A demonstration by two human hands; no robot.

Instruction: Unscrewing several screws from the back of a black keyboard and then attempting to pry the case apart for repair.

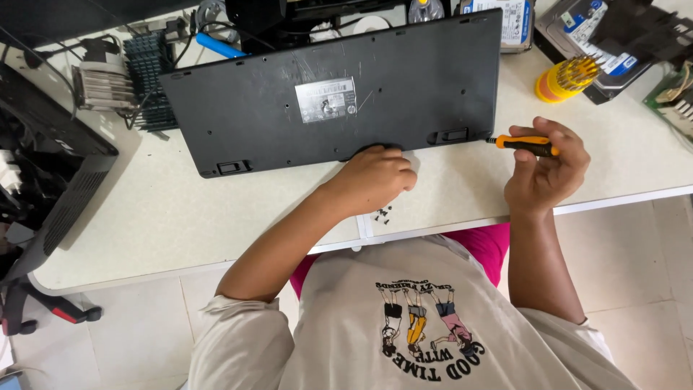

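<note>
A black keyboard [339, 94] lies face down on the white table [159, 217], its underside with a grey label facing up. My left hand [375, 177] rests curled against the keyboard's near edge, fingers tucked at the rim. Just below it lies a small pile of black screws [381, 213]. My right hand [545, 170] holds an orange and black screwdriver [527, 144], its tip pointing left toward the keyboard's near right corner.
A yellow and orange bit holder [567, 78] stands at the back right beside hard drives [585, 29]. Heatsinks [126, 79] and cables crowd the back left. A black case [50, 180] lies at the left edge.
</note>
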